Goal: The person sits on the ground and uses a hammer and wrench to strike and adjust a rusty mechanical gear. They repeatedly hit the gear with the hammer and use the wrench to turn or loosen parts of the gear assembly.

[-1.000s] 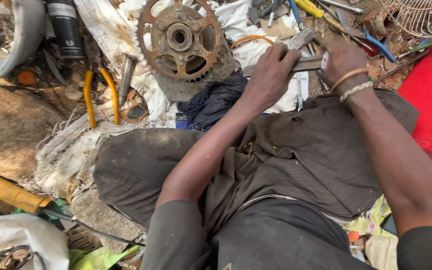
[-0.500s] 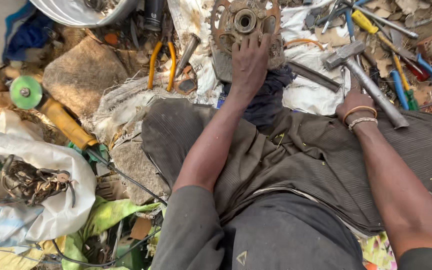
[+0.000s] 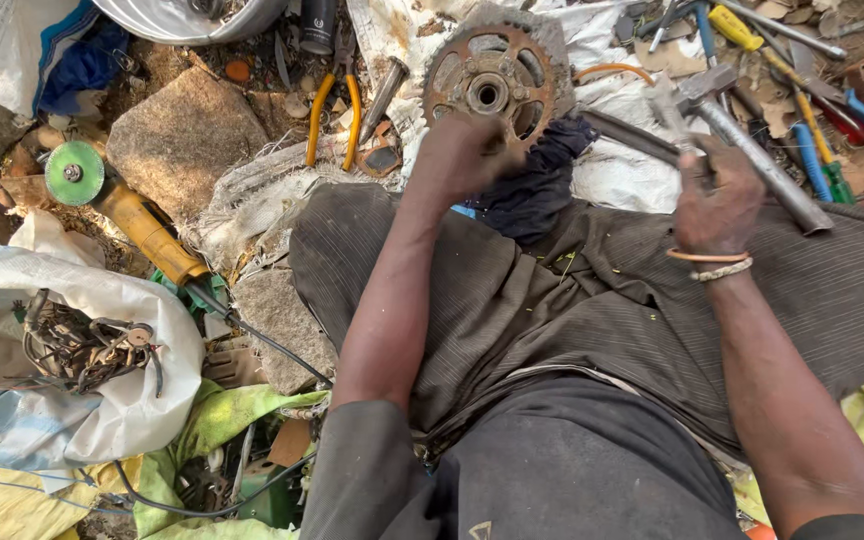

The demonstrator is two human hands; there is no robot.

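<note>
Comparing with frames half-second and one second prior:

- Left hand (image 3: 462, 155): moved off hammer area onto rusty sprocket (image 3: 492, 85); grip pressed on sprocket's lower edge, fingers curled over rim.
- Rusty sprocket: lay flat on white cloth (image 3: 612, 175), beyond knees, dark rag (image 3: 537, 185) just beside.
- Right hand (image 3: 717, 200): grip closed round hammer (image 3: 752, 150) handle; hammer head raised near sprocket, formerly lower and further right.
- Judged: hold-and-strike setup; sprocket steadied, blow not yet landed.
- Nearby: yellow-handled pliers (image 3: 332, 120), angle grinder (image 3: 127, 215), both untouched.
</note>
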